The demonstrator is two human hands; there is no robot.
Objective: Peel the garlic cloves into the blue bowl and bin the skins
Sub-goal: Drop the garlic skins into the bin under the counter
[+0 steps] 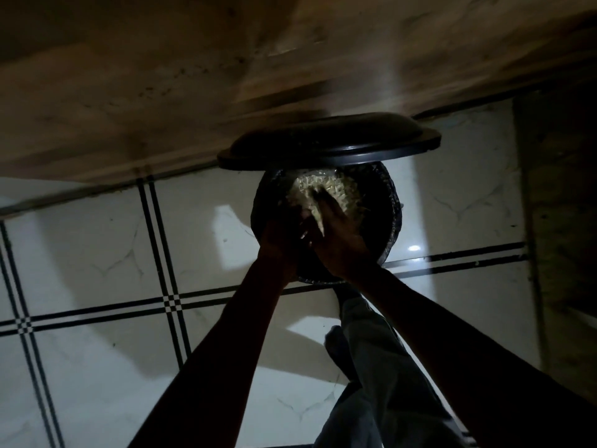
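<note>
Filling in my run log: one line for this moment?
stage: binning skins | both hands together over open bin | lid raised | bin holds pale scraps

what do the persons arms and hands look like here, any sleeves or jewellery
Both forearms are bare right up to the bottom edge of the picture, with no sleeve in view. The left hand and the right hand wear no gloves. No watch, bracelet or ring shows, though the dim light and blur could hide a small one.
</note>
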